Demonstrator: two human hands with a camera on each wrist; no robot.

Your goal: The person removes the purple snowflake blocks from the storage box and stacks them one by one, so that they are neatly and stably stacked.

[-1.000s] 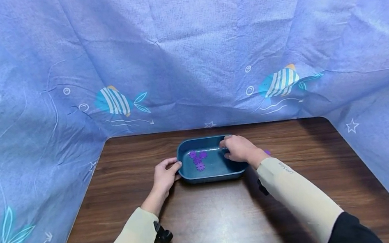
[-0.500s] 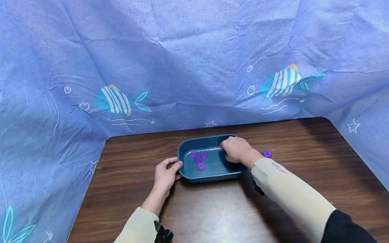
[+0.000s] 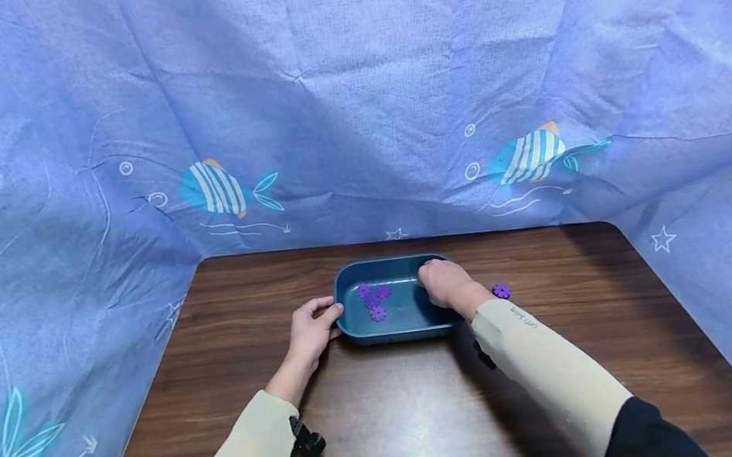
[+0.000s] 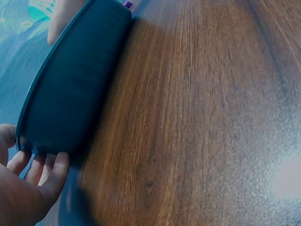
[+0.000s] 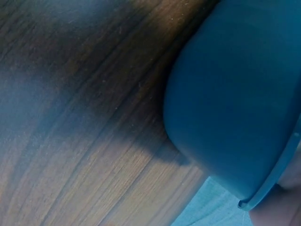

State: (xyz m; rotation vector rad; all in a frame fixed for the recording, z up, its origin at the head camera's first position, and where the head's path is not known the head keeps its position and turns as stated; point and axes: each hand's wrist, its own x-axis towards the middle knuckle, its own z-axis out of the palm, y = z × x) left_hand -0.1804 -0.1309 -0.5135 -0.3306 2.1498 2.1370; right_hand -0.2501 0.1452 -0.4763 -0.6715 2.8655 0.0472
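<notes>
A dark blue, oblong plastic tray point(image 3: 398, 331) with raised walls stands on the table. Several purple, notched, flower-shaped discs point(image 3: 378, 313) lie in its left half. At the tray's left end my left hand point(image 3: 310, 334) grips the wall; the left wrist view has its thumb at the rim and its fingers point(image 4: 59, 169) against the outer side. My right hand point(image 3: 445, 282) reaches over the right end, fingers bent down inside the tray. Its fingertips are hidden, so whatever they touch does not show. In the right wrist view, the tray's outer wall point(image 5: 225, 103) blocks most of that hand.
One more purple disc point(image 3: 501, 291) lies on the wooden table point(image 3: 392, 412) to the right of the tray, beside my right wrist. A blue cloth point(image 3: 376, 102) printed with fish hangs behind and along the sides of the table.
My right hand's fingers have gone from spread to bent down inside the tray. The wrist has shifted slightly, uncovering the disc on the table. The left hand and tray stay put.
</notes>
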